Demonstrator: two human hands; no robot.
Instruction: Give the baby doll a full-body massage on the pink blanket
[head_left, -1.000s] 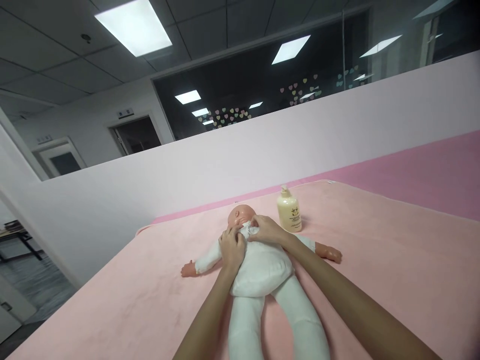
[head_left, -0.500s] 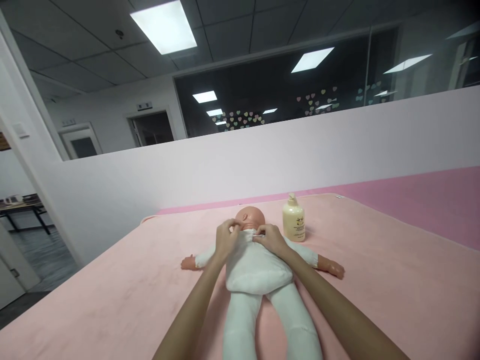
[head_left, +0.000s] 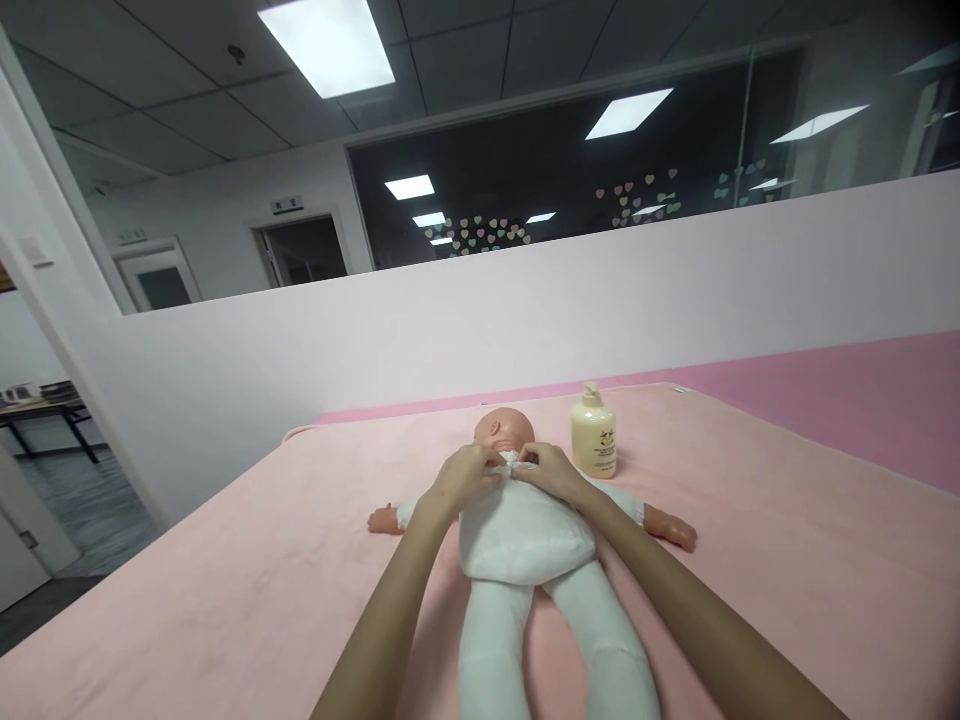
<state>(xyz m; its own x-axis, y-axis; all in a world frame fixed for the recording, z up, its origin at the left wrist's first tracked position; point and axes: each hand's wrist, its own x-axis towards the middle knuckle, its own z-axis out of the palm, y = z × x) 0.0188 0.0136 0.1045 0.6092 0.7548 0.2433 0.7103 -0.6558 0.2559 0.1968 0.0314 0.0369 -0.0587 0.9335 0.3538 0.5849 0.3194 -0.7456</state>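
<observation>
Compared with the earlier frame, the left hand (head_left: 469, 474) had been lowered and brought inward, closer to the right hand (head_left: 550, 470), near the center of the frame. The white collar (head_left: 512, 458) of the doll (head_left: 525, 535) was pinched between the fingertips of both hands, though the exact hold was partly hidden by the fingers. The right hand had been kept at nearly the same spot. The doll was laid out lengthwise from the center to the lower edge, its arms spread to either side. The bottle (head_left: 594, 440) was stood upright just beyond the doll's arm, right of center, touched by neither hand.

The surface was covered by a pink blanket (head_left: 247, 590), spread across the lower frame. It was backed by a white wall (head_left: 465, 330) with a pink band (head_left: 840, 395) at right. Above, a dark window (head_left: 510, 170) was dotted with heart stickers (head_left: 480, 235). A lit ceiling panel (head_left: 330, 45) was seen at upper left, and a desk (head_left: 45, 410) at the left edge.
</observation>
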